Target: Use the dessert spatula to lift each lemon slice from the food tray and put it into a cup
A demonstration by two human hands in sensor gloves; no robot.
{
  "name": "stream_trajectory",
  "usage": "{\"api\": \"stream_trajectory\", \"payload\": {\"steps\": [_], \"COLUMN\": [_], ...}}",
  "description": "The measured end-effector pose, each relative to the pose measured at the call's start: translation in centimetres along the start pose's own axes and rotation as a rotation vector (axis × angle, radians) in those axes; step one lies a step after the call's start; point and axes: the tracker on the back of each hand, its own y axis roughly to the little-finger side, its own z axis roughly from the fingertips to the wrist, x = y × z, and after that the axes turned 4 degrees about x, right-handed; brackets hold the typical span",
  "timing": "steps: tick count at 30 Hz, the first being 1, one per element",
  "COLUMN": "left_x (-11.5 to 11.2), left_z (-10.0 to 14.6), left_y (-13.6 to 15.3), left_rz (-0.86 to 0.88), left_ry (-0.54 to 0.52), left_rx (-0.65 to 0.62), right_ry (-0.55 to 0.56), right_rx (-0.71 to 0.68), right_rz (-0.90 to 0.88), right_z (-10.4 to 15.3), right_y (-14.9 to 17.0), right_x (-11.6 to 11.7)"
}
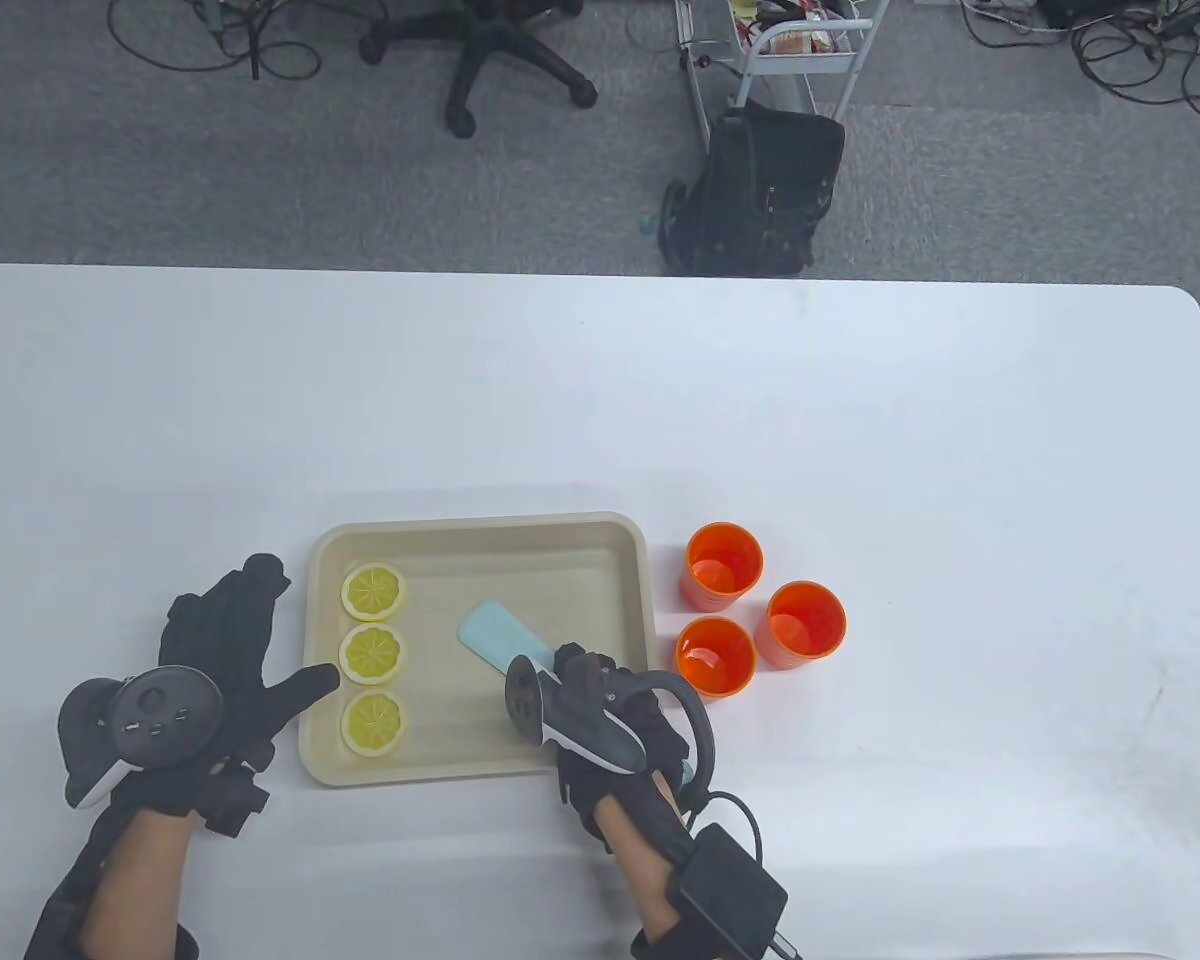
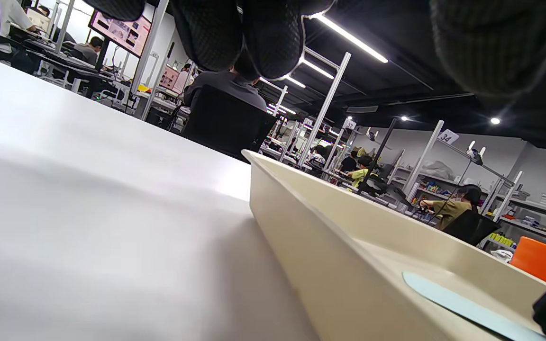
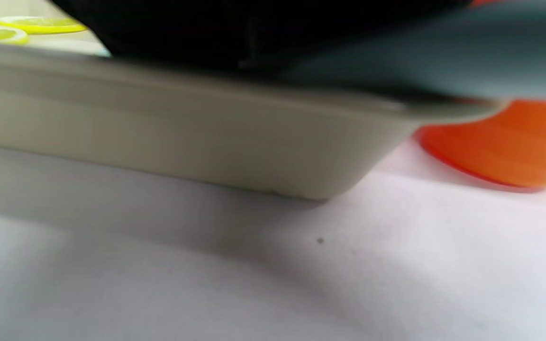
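- The tray looks like smooth beige plastic with a dull sheen.
- The three cups at its 3 o'clock are glossy orange plastic.
- The spatula blade is smooth, pale blue, matt.
- The gloves are black knitted cloth.
- The table is smooth, matt white.

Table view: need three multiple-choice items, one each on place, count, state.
1. Where do the yellow lemon slices lie in the beige food tray?
A. along its left side
B. along its right side
C. in its centre

2. How many orange plastic cups stand beside the tray?
A. two
B. three
C. four

3. What is in the cups?
A. a slice each
B. one slice in all
C. no slices

Key: 1 A, the yellow lemon slices line the left side of the beige food tray. 2 B, three orange plastic cups cluster to its right. 3 C, all three slices sit in the tray; the right hand holds the pale blue dessert spatula.
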Motion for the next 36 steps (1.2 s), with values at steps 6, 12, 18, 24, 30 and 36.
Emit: {"api": "stream_trajectory", "payload": {"steps": [6, 12, 18, 24, 30, 36], "left_x": [-0.1, -0.4, -0.9, -1.6, -3.4, -3.7], "left_z": [-0.1, -0.4, -0.7, -1.0, -1.3, -1.7], "left_y": [0.0, 0.2, 0.8, 1.5, 1.8, 1.6], "left_rz": [-0.003, -0.001, 0.024, 0.105, 0.200, 0.176], "left_ry": [0.018, 0.065, 0.126, 0.223, 0.403, 0.420], "left_rx": [0.012, 0.043, 0.090, 0.198, 0.291, 0.283], "right_ry": [0.058, 0.150, 0.211, 0.204, 0.140, 0.120], "right_rx": [-0.022, -0.062, -0.093, -0.130, -0.171, -0.193], "right_rz": [-0.109, -0.177, -0.179, -0.221, -0.201, -0.180], "right_z": [0.7, 1.7, 2.6, 3.0, 2.8, 2.7], "right_y": [0.5, 1.0, 1.5, 2.2, 1.9, 1.6], "right_x": [-0.5, -1.5, -1.8, -1.9, -1.4, -1.3]}}
